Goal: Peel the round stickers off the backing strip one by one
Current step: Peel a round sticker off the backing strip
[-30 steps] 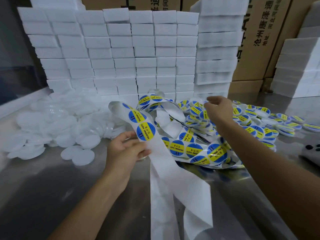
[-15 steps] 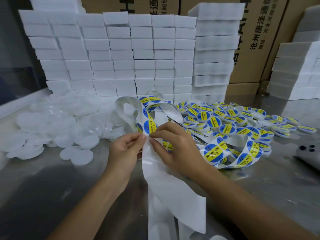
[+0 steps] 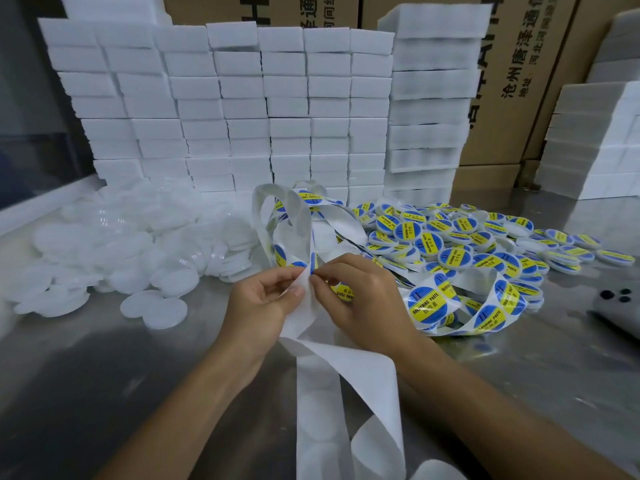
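Left hand pinches the backing strip taut, likely as an anchor; right hand nips a round sticker edge to lift it.

Brushed, softly reflective metal on the table, matt white paper for the backing strip, glossy printed stickers, frosted translucent plastic lids, spongy matt white foam blocks, plain brown cardboard boxes behind.
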The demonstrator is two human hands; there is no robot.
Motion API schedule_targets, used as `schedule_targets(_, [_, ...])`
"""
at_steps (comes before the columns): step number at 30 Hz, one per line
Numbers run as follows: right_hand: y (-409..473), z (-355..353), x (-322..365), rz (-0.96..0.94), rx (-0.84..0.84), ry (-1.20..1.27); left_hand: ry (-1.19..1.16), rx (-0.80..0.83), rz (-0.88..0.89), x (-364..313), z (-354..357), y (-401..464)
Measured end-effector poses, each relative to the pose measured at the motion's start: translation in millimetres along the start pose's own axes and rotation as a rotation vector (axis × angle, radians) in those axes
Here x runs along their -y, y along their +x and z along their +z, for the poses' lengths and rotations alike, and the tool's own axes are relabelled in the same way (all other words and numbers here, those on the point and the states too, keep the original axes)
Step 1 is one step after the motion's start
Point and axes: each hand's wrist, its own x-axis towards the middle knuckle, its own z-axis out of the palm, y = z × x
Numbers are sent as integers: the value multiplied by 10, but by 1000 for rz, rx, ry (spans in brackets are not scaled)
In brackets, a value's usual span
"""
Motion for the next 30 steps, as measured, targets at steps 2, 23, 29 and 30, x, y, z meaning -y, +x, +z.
schedule_targets(2, [-2, 2, 5, 4, -4, 17, 5, -7, -11, 5, 0, 1])
schedule_targets(23, [129, -177, -228, 762, -237, 469, 543, -291, 67, 25, -219, 111])
schedule_targets(29, [146, -179, -168, 684, -295, 474, 1351, -474, 12, 5, -558, 182])
schedule_targets(30, [148, -184, -161, 681, -300, 478, 1433, -455, -92, 7, -619, 190])
